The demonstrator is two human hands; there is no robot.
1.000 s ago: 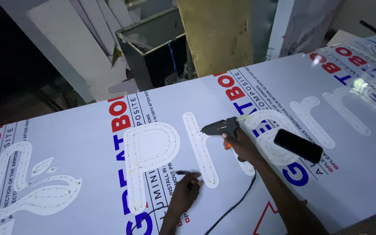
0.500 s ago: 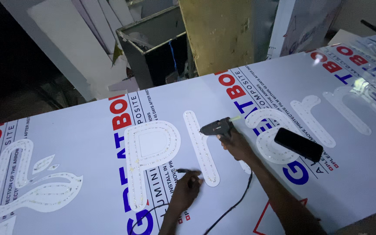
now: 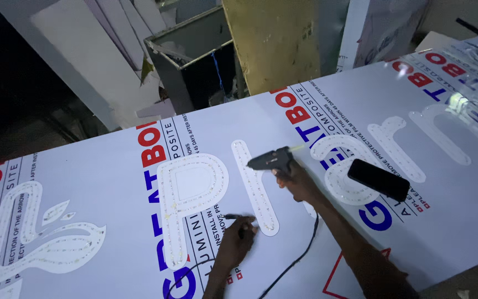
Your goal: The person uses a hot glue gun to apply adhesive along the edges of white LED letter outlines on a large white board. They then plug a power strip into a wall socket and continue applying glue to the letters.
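A black pistol-shaped hot-glue gun [image 3: 270, 160] is held level above a white translucent stroke-shaped sign letter [image 3: 255, 187], nozzle left, its black cord trailing down. A thin dark wire [image 3: 233, 217] lies pinched at the letter's lower end.

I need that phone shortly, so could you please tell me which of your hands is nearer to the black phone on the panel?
Right. The right hand, holding the glue gun, is just left of the black phone. The left hand is farther, down-left, by the straight letter.

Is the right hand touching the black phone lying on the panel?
Apart. The head view shows the right hand gripping the glue gun, with bare white panel plainly visible between it and the phone.
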